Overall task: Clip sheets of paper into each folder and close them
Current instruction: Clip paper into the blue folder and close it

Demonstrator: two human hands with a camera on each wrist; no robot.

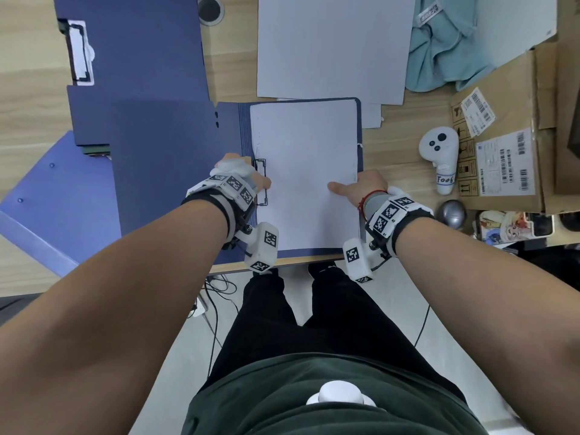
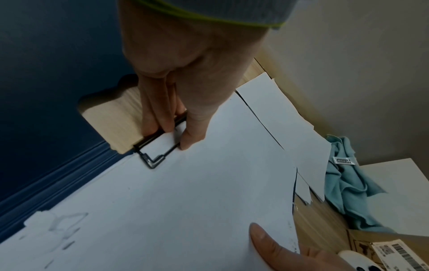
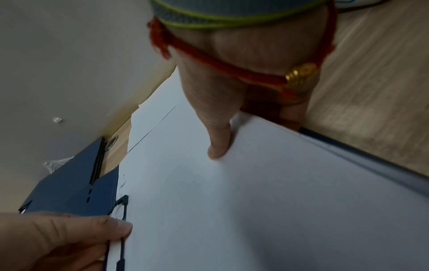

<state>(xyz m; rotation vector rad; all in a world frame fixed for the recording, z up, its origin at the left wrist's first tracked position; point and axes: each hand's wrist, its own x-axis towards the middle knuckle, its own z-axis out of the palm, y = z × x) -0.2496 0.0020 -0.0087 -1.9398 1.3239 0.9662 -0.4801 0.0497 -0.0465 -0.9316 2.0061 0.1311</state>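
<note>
An open blue folder (image 1: 172, 171) lies at the table's near edge, with white sheets of paper (image 1: 307, 152) on its right half. A black wire clip (image 1: 263, 200) sits at the sheets' left edge. My left hand (image 1: 262, 180) grips that clip: in the left wrist view the fingers (image 2: 157, 121) curl over its bar and the thumb (image 2: 192, 135) presses its wire frame (image 2: 153, 161). My right hand (image 1: 351, 186) pinches the sheets' right edge. Its thumb (image 3: 218, 146) lies on top of the paper (image 3: 255, 201) and its fingers are hidden below the edge.
More blue folders (image 1: 131, 58) lie overlapped at the left, one showing a clip (image 1: 80, 53). A stack of white paper (image 1: 332, 45) sits behind. A teal cloth (image 1: 445, 48), a cardboard box (image 1: 514, 120), a white controller (image 1: 439, 155) and a grey ball (image 1: 452, 213) are on the right.
</note>
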